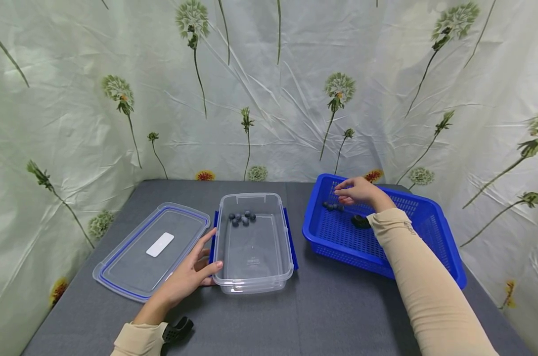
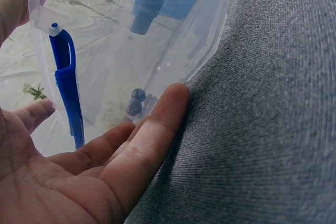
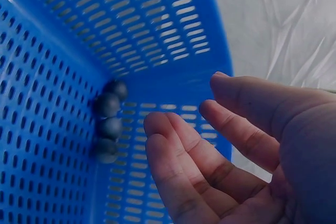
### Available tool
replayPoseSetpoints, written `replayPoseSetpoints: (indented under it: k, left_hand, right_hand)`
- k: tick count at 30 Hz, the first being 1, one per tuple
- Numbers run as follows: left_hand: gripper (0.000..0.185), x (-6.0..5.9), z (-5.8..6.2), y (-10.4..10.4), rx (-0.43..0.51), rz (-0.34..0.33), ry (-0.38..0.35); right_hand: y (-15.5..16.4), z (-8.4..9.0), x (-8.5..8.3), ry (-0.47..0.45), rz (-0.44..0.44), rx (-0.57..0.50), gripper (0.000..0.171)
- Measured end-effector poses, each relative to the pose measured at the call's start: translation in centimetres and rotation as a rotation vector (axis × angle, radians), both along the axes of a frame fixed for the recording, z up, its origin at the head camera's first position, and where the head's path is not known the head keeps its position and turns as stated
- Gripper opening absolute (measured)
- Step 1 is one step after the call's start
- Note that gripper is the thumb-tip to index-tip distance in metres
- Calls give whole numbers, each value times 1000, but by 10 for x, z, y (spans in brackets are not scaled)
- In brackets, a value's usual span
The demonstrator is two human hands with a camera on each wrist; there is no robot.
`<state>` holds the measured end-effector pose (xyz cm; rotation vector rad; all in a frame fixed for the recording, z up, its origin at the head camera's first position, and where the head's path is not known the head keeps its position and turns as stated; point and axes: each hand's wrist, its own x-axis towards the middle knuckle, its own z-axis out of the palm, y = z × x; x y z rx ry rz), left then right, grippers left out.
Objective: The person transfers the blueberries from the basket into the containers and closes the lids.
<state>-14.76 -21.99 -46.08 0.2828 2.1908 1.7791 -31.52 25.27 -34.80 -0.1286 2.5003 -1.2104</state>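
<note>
A clear plastic box [image 1: 253,282] with blue side clips stands mid-table, with several dark blueberries [image 1: 242,218] at its far end. My left hand [image 1: 193,274] rests flat against its near left corner, fingers [image 2: 152,135] straight along the wall [image 2: 173,30]. A blue perforated basket [image 1: 340,237] stands to the right, with several blueberries [image 1: 333,206] in its far left corner [image 3: 107,127]. My right hand [image 1: 355,192] hovers inside the basket just above them, fingers [image 3: 173,150] loosely curved and holding nothing.
The box's clear lid [image 1: 153,247], blue-rimmed with a white label, lies flat to the left. A dark object [image 1: 360,221] sits in the basket beside my forearm. Grey cloth [image 1: 322,316] covers the table; floral sheeting [image 1: 269,99] walls it in.
</note>
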Motion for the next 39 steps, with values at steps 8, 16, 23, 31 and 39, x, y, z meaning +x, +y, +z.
replayPoseSetpoints:
  k: [8, 16, 23, 31, 39]
  left_hand:
    - [84, 0, 0, -1, -1, 0, 7]
    - [85, 1, -1, -1, 9, -1, 4]
    - [84, 1, 0, -1, -11, 11, 0]
    - [84, 2, 1, -1, -18, 11, -1]
    - [85, 1, 0, -1, -15, 8, 0]
  right_hand:
    - [9, -16, -2, -95, -37, -8, 50]
    - [10, -28, -4, -165, -57, -25, 52]
    - [6, -33, -2, -203, -68, -43, 51]
    - [5, -37, 1, -222, -85, -31, 51]
    - [8, -41, -2, -213, -87, -13, 48]
